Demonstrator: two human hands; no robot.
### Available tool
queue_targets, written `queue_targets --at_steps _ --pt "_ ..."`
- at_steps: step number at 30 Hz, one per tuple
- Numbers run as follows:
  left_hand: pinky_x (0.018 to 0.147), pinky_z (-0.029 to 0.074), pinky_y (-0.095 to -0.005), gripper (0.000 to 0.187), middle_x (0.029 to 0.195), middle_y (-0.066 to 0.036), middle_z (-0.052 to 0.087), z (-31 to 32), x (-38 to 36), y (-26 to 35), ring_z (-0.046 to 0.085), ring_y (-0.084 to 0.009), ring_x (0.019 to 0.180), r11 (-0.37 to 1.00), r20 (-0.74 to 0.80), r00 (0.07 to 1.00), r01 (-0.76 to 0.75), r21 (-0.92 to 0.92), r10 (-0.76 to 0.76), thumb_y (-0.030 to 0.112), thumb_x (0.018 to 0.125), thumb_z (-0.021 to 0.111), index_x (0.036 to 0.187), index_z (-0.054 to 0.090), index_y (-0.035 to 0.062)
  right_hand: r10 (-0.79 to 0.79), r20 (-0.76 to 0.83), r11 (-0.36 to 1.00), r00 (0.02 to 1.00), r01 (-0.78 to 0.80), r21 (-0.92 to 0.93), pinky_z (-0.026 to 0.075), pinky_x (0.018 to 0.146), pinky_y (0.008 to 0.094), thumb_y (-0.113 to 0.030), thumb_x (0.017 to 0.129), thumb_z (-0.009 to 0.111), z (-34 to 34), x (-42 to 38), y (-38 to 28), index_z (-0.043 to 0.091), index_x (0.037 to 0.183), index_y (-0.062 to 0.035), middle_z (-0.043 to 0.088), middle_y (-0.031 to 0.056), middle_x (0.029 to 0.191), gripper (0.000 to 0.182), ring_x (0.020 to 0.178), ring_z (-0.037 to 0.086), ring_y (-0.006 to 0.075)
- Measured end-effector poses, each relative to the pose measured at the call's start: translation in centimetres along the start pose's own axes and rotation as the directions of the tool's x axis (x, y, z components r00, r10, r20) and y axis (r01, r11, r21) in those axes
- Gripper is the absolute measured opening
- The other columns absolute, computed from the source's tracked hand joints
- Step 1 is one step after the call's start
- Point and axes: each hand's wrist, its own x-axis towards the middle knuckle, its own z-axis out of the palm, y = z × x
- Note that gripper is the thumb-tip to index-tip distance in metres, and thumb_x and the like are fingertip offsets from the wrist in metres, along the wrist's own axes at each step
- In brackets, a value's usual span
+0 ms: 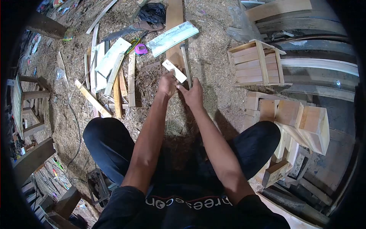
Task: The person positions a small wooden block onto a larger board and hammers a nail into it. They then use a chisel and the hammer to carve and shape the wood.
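Grip of the left hand (167,84) is clamped on a small pale wood piece (175,70), which is held slanting, its far end pointing forward and to the left. On the face of this piece a dark mark is visible. Right hand (193,92) is just beside it, with its thumb stretched toward the left hand. The lower end of a slim stick-like thing (185,63) meets this right hand between thumb and forefinger; whether the fingers are closed on it, one cannot tell, because they are partly hidden.

Farther forward from the hands, a brown board (174,11) runs away, and a whitish board (173,37) lies across it at an angle. To the left of this one are a pink tape measure (141,49) and a yellow-handled tool (133,45). Behind them a saw (121,32) lies near a black plastic bag (152,12). More to the left, a second whitish board (113,57) rests among several wood strips (132,78).

On the right side stands a slatted wooden crate (249,61), and nearer to the knee are wooden box-like pieces (314,128). The floor (213,72) is covered with shavings.
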Motion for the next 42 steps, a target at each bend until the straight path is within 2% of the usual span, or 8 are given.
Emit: queue_targets --at_steps 7,12,15,19,22,29,31,42 --pt "0.096 0.047 -0.0468 0.037 0.120 -0.016 0.063 -2.0 -0.3 -0.4 0.061 -0.0301 0.111 0.984 -0.047 0.992 0.125 0.130 -0.120 0.025 0.101 0.051 0.127 0.050 -0.0006 0.132 0.145 0.986 0.981 -0.145 0.080 0.052 0.075 0.0370 -0.020 0.081 0.082 0.3 2.1 1.2 0.061 0.107 0.0009 0.070 0.0132 0.090 0.039 0.081 0.066 0.0216" --pt "0.073 0.055 -0.0377 0.043 0.102 -0.013 0.072 -2.0 -1.4 1.2 0.070 -0.0210 0.089 0.849 -0.116 0.977 0.214 0.484 -0.180 0.035 0.092 0.071 0.112 0.063 -0.0021 0.133 0.110 0.936 0.985 -0.161 0.312 0.053 0.079 0.0409 -0.018 0.081 0.080 2.0 3.8 5.0 0.063 0.108 0.0009 0.071 0.0194 0.093 0.037 0.086 0.070 0.0325" --pt "0.051 0.050 -0.0273 0.036 0.073 -0.006 0.070 -3.3 -1.5 2.8 0.064 -0.0137 0.059 0.244 -0.259 0.959 0.280 0.928 -0.115 0.030 0.083 0.082 0.093 0.070 -0.0017 0.169 0.042 0.959 0.985 -0.174 0.224 0.053 0.078 0.0408 -0.020 0.082 0.079 2.5 4.1 6.3 0.065 0.106 0.0009 0.071 0.0195 0.092 0.035 0.087 0.070 0.0324" --pt "0.063 0.053 -0.0281 0.036 0.090 -0.009 0.070 -4.6 -3.0 3.1 0.065 -0.0135 0.077 0.314 -0.108 0.955 0.017 0.949 0.276 0.019 0.082 0.081 0.110 0.069 0.0000 0.192 0.052 0.976 0.980 -0.197 0.096 0.053 0.078 0.0412 -0.021 0.082 0.079 1.8 4.1 6.2 0.065 0.106 0.0010 0.071 0.0196 0.091 0.036 0.087 0.070 0.0328" --pt "0.073 0.055 -0.0299 0.042 0.109 -0.011 0.068 -4.8 -1.7 2.4 0.066 -0.0158 0.089 0.444 0.039 0.932 -0.208 0.872 0.360 0.013 0.085 0.077 0.124 0.065 0.0022 0.221 0.077 0.965 0.972 -0.229 0.128 0.053 0.078 0.0420 -0.022 0.082 0.079 2.3 4.4 6.7 0.065 0.106 0.0008 0.071 0.0190 0.091 0.036 0.086 0.070 0.0331" --pt "0.087 0.053 -0.0332 0.049 0.118 -0.012 0.067 -5.6 -0.4 2.3 0.066 -0.0222 0.101 0.434 0.106 0.957 -0.218 0.874 0.268 0.007 0.086 0.073 0.133 0.059 0.0027 0.189 0.051 0.968 0.981 -0.195 0.156 0.053 0.078 0.0430 -0.023 0.082 0.078 2.2 4.0 6.3 0.065 0.106 0.0016 0.070 0.0199 0.092 0.037 0.086 0.070 0.0348" --pt "0.087 0.053 -0.0345 0.050 0.121 -0.013 0.065 -5.8 -0.3 2.4 0.067 -0.0241 0.098 0.219 0.215 0.921 -0.294 0.931 0.324 0.008 0.085 0.074 0.132 0.060 0.0042 0.191 0.055 0.968 0.980 -0.197 0.156 0.053 0.078 0.0431 -0.023 0.082 0.078 2.2 4.0 6.1 0.064 0.106 0.0021 0.070 0.0202 0.091 0.038 0.087 0.069 0.0352" --pt "0.081 0.056 -0.0325 0.047 0.119 -0.012 0.067 -6.4 0.1 2.8 0.067 -0.0217 0.101 0.324 0.293 0.916 -0.375 0.868 0.275 0.009 0.084 0.076 0.128 0.062 0.0073 0.168 0.051 0.972 0.984 -0.174 0.156 0.053 0.079 0.0428 -0.021 0.081 0.078 2.5 4.2 6.5 0.064 0.108 0.0027 0.071 0.0213 0.093 0.038 0.088 0.070 0.0356"
